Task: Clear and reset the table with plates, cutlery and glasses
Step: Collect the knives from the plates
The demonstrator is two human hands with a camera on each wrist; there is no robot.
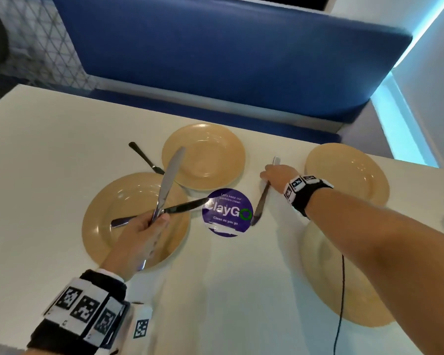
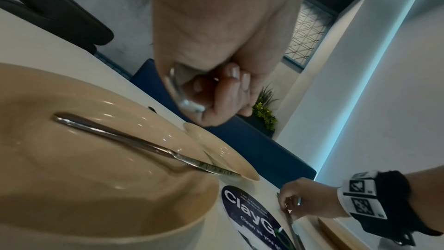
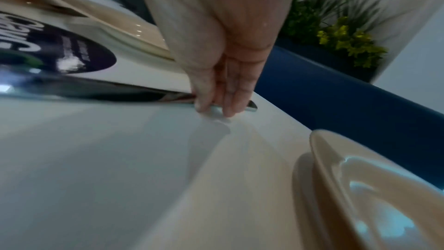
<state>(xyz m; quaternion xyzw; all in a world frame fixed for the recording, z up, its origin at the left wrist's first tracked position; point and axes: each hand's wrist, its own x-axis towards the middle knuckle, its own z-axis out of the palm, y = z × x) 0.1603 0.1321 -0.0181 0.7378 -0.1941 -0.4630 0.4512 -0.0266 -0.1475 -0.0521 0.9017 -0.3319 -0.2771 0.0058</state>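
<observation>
While the left hand is holding one knife upright by its handle, fingers curled round the grip and blade pointing away over the near left plate, the right hand is reaching across to a second knife lying flat on the table beside the purple sticker. From the right wrist view the fingertips are pressing down at the handle end, thumb on one side and fingers on the other, working to pinch it up off the surface; it is looking like a grip only half made.

That is where the trouble is waiting. A thin flat handle on a smooth top is giving the fingers very little to get under, so the knife is likely to skid toward the sticker or spin away instead of lifting. If it comes up by the very end, the blade is going to droop and may clatter back down.

On the other side, a third knife is resting across the near left plate, its blade overhanging the rim, and the raised knife is hovering right above it. A careless dip of that left hand is risking a knock that tips it off. A fourth knife is lying beside the far plate, and the right far plate is sitting close to the right wrist, where a sweeping forearm could nudge it.
</observation>
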